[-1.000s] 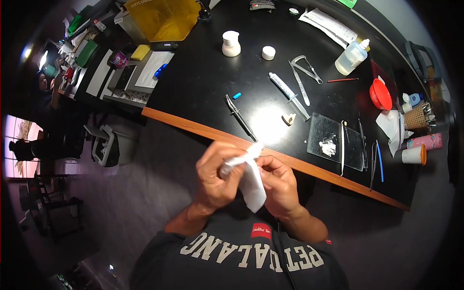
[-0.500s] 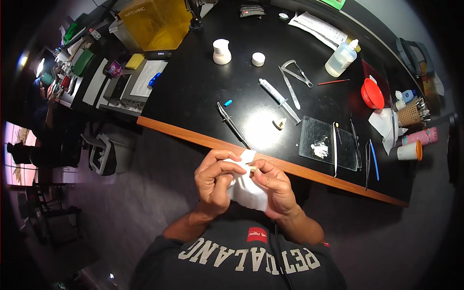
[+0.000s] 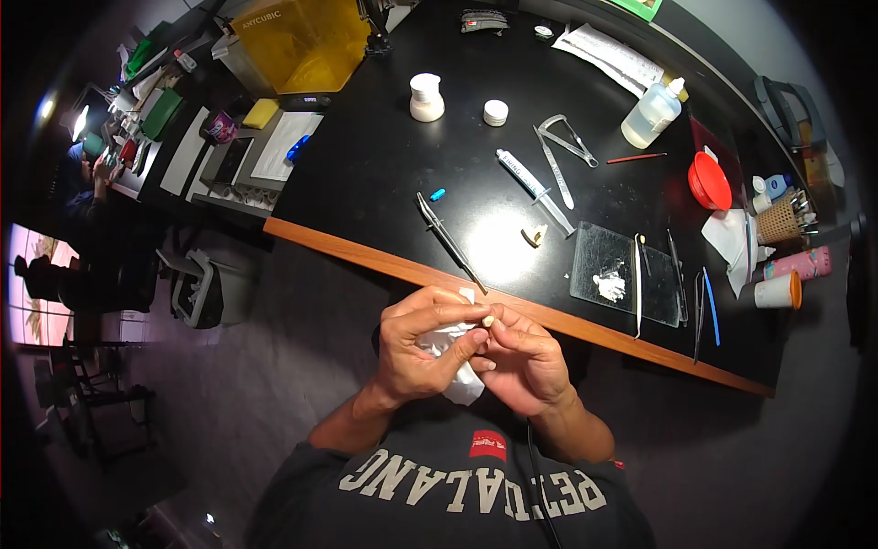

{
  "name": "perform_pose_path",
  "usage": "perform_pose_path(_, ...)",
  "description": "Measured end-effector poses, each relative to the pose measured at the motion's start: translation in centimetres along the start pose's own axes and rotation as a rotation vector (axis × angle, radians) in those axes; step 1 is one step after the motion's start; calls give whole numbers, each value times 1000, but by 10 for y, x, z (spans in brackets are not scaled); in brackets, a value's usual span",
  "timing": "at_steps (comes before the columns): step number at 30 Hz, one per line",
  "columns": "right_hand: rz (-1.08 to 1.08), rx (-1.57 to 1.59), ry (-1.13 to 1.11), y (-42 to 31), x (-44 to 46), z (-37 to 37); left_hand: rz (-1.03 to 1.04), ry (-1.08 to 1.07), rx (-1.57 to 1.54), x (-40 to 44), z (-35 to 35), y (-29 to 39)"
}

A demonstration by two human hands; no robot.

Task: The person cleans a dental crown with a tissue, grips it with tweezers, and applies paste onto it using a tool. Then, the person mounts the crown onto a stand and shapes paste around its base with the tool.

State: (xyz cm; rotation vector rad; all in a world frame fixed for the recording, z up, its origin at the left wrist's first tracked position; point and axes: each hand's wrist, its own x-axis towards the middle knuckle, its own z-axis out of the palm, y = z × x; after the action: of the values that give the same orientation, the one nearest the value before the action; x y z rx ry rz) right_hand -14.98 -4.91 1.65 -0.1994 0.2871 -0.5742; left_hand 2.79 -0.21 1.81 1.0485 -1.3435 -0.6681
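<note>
Pale piece (image 3: 488, 321) isn't set down: right hand (image 3: 536, 368), fingertips nearly closed, seems to pinch it. Left hand (image 3: 413, 352) curls round white tissue (image 3: 465, 389).

Just below the frame's centre, the tissue (image 3: 464, 388), spread wide earlier, now hangs bunched beside the left hand (image 3: 419, 343).

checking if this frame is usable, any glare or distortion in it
Head view: strong white glare on the black tabletop around the small curved piece; fisheye bending with dark corners; floor dim; the pale bit at the fingertips too small to make out in detail
</note>
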Motion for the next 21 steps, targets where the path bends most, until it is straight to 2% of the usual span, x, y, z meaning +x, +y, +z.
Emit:
perform_pose_path(2,-31,-33,-16,2,0,-2,-45,5,-13,-1,-1,0)
perform_pose_path(8,-257,-386,14,8,1,-6,-168,7,-86,-2,-4,2)
perform_pose_path(9,-372,-532,39,11,1,-2,-207,11,-120,-5,-5,1)
perform_pose_path(12,-711,-962,90,23,8,5,-532,162,-688,-17,3,-8)
perform_pose_path(14,-849,-1332,66,22,8,7,-597,213,-871,-16,4,-5)
perform_pose_path(16,-834,-1550,69,24,9,16,-667,249,-913,-18,1,-9)
perform_pose_path(21,-1102,-1697,108,25,18,2,-672,238,-1198,-27,6,-10)
